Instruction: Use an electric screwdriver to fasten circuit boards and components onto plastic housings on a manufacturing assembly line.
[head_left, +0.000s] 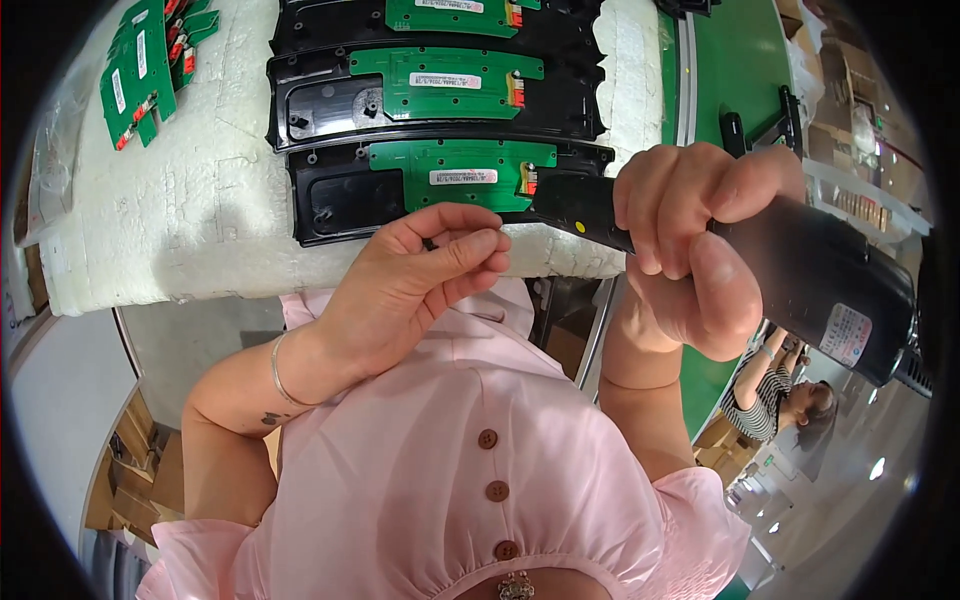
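My right hand (700,240) is wrapped around a black electric screwdriver (820,260). Its narrow end points left, close to the right end of the nearest green circuit board (430,160); whether it touches is hard to see. That board sits in a curved black plastic housing (350,205) with a small red and white connector (528,180) at its right side. At the housing's front edge, my left hand (400,270) is closed with thumb and fingertips together. A small dark bit shows between its fingers, too hidden to name.
Behind lie more black housings (330,100) with green boards, on a white foam block (190,210). Loose circuit boards (145,70) are stacked at its far left. A green work surface (745,60) runs along the right, and another person (770,390) is beyond it.
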